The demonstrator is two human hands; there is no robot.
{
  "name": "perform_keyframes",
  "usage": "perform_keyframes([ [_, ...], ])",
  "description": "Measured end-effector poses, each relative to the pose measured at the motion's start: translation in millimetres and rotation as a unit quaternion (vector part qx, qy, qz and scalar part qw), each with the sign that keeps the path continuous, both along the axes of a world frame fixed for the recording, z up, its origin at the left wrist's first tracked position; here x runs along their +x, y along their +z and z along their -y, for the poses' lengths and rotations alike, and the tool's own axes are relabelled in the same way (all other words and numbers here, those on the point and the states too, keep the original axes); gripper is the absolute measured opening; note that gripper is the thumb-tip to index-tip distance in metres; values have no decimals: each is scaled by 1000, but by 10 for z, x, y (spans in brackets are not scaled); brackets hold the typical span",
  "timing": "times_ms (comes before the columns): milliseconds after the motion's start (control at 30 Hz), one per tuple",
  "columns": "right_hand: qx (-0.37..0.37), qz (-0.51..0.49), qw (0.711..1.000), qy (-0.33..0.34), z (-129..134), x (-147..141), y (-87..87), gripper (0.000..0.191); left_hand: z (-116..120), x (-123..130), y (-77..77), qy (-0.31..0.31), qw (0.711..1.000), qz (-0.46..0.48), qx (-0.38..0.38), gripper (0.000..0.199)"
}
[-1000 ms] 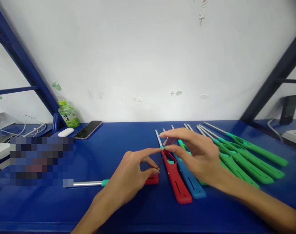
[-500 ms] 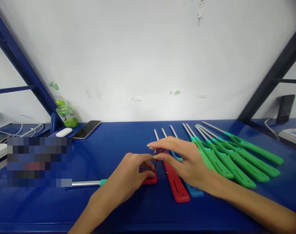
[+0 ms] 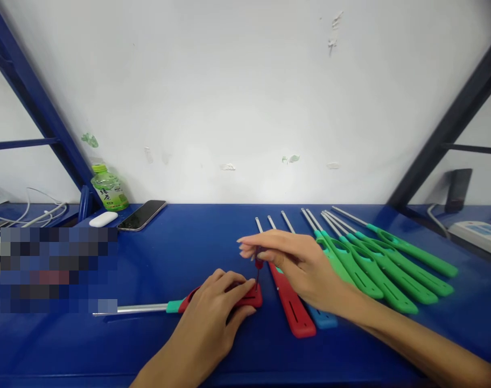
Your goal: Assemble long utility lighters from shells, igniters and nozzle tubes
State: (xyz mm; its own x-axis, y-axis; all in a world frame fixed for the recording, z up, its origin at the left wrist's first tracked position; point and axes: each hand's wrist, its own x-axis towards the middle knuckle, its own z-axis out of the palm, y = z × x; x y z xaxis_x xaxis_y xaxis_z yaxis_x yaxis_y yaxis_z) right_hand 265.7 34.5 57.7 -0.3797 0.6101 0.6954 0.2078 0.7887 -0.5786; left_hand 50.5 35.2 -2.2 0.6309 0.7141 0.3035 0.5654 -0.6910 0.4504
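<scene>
A red lighter point(image 3: 254, 297) with a teal collar and metal tube lies sideways on the blue table point(image 3: 189, 242). My left hand point(image 3: 215, 312) is closed around its handle, fingers on top and thumb along the near side. My right hand point(image 3: 297, 264) pinches a small red screwdriver point(image 3: 259, 264) upright, its tip at the handle's right end. Just right of it lie another red lighter point(image 3: 297, 318) and a blue one point(image 3: 324, 319), partly hidden by my right hand. Several green lighters point(image 3: 374, 269) fan out farther right.
At the back left are a green bottle point(image 3: 110, 189), a white case point(image 3: 103, 219) and a phone point(image 3: 142, 215). A blurred patch covers the left side. Metal frame posts rise at both sides, with a white device point(image 3: 477, 233) at the far right.
My left hand has moved from the screwdriver's shaft down onto the red lighter, with more of its handle showing. My right hand still holds the screwdriver, now more upright. The view has shifted slightly.
</scene>
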Motion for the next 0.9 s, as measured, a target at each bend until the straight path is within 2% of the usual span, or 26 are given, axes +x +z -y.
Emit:
perform_keyframes([
  [133,35,22,998,-55,23,8,22,27,2,-14,-51,-9,999,10,37,31],
  [233,10,58,998,-24,31,33,64,35,5,-19,-61,-13,998,11,53,32],
  [333,10,46,999,-12,19,41,72,39,7,-13,-59,-14,998,10,65,32],
  [433,39,50,995,-80,24,30,62,21,14,-8,-60,-15,997,10,77,33],
  [500,42,68,992,-99,41,24,72,18,16,-8,-66,-16,996,12,87,33],
  [667,-44,69,996,17,22,21,80,40,-7,-7,-86,-20,993,16,114,33],
  [700,-32,56,998,9,6,18,64,39,-13,-6,-90,-21,993,16,117,33],
  [800,38,45,994,-88,-19,11,16,17,-18,-9,-100,-23,992,15,122,35],
  [833,52,49,992,-107,-14,12,13,15,-17,-12,-103,-23,992,15,123,36],
  [900,44,63,993,-92,16,20,38,19,-13,-18,-111,-21,992,14,124,37],
])
